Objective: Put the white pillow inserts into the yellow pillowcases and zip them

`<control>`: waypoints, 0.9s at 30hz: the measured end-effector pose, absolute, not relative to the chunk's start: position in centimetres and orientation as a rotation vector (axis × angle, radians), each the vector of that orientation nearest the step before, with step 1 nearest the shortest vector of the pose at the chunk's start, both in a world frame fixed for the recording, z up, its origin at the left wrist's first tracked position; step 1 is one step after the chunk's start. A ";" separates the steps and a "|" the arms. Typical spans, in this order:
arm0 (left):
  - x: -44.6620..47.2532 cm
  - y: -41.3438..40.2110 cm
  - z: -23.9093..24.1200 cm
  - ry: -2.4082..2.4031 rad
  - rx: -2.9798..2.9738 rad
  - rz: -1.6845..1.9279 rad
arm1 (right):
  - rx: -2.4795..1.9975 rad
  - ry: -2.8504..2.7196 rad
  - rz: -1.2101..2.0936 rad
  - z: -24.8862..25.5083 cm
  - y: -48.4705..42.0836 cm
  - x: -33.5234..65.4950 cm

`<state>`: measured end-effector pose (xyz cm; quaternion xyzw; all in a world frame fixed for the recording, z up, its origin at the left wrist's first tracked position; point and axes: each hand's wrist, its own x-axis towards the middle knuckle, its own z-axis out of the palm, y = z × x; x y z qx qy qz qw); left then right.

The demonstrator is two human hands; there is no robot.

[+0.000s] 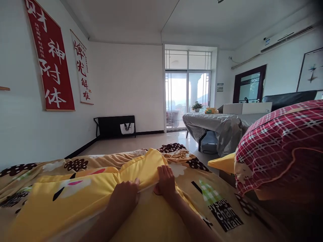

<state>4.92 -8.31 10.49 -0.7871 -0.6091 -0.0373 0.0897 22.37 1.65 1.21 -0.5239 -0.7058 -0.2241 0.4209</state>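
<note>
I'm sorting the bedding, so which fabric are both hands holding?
The yellow cloth with pink patches, gripped by the left hand and right hand. The tan patterned blanket lies beneath it; the red plaid bundle sits apart.

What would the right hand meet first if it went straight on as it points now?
The raised part of the yellow cloth, which the right hand is gripping; past that, probably the patterned blanket, though one view leaves depth unclear.
</note>
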 end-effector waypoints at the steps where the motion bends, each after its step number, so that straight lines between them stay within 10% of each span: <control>1: 5.1 -9.3 10.9 -1.817 -2.332 -0.098 | -1.261 -1.776 -0.551 1.8 1.6 22.2; 14: 4.8 -10.9 5.4 -1.760 -2.307 -0.265 | -0.970 -1.695 0.060 3.0 -3.9 21.8; 27: 9.8 -6.4 11.3 -1.319 -2.253 -0.206 | -0.825 -1.744 0.065 2.8 -4.2 22.1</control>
